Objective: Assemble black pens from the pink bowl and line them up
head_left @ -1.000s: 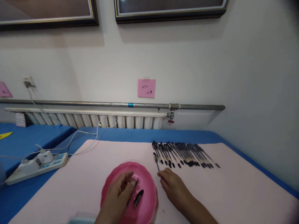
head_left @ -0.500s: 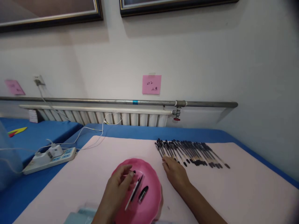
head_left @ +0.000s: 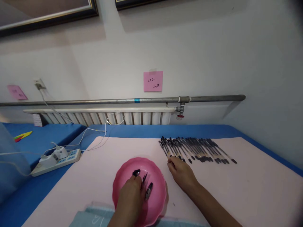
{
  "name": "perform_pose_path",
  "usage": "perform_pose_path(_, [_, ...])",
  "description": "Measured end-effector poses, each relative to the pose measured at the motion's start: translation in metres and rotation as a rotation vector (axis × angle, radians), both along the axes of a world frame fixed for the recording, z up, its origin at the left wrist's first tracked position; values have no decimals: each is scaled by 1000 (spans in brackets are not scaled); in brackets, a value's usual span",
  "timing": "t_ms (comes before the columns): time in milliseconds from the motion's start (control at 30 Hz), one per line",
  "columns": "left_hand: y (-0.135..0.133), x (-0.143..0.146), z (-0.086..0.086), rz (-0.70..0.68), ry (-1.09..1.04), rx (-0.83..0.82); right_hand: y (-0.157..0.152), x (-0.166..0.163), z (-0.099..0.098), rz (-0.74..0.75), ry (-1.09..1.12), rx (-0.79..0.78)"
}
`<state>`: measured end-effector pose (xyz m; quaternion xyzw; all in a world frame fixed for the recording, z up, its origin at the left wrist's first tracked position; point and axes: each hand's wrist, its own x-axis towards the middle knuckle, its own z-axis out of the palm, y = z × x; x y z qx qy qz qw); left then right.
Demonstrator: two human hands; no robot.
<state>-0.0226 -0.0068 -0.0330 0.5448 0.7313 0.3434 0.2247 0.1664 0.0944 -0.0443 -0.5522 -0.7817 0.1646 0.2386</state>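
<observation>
My left hand (head_left: pixel 131 192) is down inside the pink scalloped plate (head_left: pixel 115 186), fingers curled among pen parts. What it grips is hidden by the hand. Just past its fingertips lies a small black piece (head_left: pixel 136 172). Thin pen parts (head_left: pixel 145 178) show beside the fingers, and a black pen cap (head_left: pixel 149 191) lies to their right. My right hand (head_left: pixel 181 172) rests on the pink sheet, its fingers pinched at the near end of the leftmost pen (head_left: pixel 163 147) in a row of several black-capped pens (head_left: pixel 201 149).
Pale blue cloth (head_left: pixel 94 217) lies at the near edge of the pink sheet (head_left: pixel 94 176). On the left, a power strip (head_left: pixel 56 163) holds white chargers and cables. Behind the blue table stand a radiator (head_left: pixel 142 118) and a pipe with a red valve (head_left: pixel 180 116).
My left hand has lowered into the plate and its fingers have closed over the pen parts. My right hand stays at the leftmost pen. The view has shifted slightly.
</observation>
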Motion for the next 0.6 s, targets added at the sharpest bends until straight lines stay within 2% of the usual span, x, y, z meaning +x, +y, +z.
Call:
perform_pose_path(67, [1, 1, 2, -3, 63, -50, 0, 1, -1, 7, 7, 2])
perform_pose_path(267, [4, 5, 18, -125, 503, -415, 2, 1, -3, 8, 25, 7])
perform_pose_path(400, [5, 7, 23, -118, 552, -439, 2, 1, -2, 10, 39, 5])
perform_pose_path(600, [9, 7, 9, -71, 493, -382, 2, 0, -3, 16, 94, 0])
